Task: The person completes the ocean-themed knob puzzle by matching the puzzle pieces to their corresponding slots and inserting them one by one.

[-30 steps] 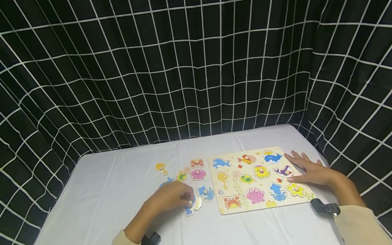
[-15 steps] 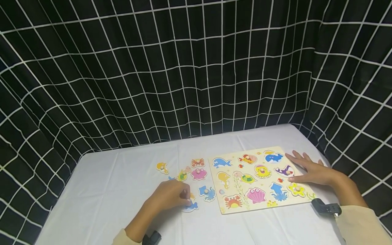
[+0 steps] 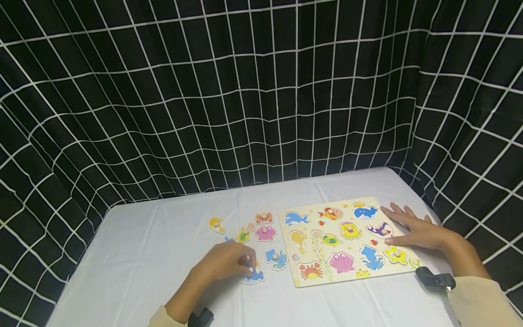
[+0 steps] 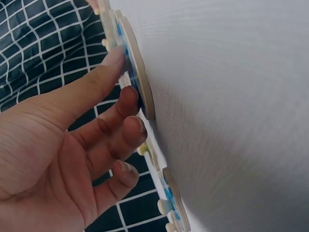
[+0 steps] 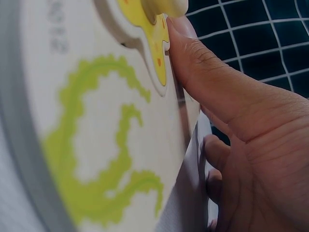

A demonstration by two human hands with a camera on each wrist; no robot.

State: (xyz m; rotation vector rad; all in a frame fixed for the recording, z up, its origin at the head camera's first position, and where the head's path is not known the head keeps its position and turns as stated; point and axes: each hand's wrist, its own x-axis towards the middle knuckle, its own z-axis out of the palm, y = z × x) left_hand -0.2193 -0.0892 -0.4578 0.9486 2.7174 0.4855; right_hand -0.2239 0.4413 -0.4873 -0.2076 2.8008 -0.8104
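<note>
Head view: left hand [image 3: 226, 262] lies fingers-down on a blue fish piece [image 3: 254, 275] on the white tablecloth [image 3: 135, 254], just left of the puzzle board [image 3: 316, 247]; the piece sits under the fingertips, with the board to its right, so the left hand is much the nearer. Right hand [image 3: 414, 229] rests flat, fingers straight, on the board's right edge. Left wrist view: fingers [image 4: 108, 108] curl round the piece [image 4: 137, 82], which looks tipped up off the cloth on its edge. Right wrist view: thumb [image 5: 203, 72] presses beside a yellow piece [image 5: 152, 34] seated in the board. Versus a second ago: the blue piece has shifted slightly and turned under the fingers; the right hand has not moved.
</note>
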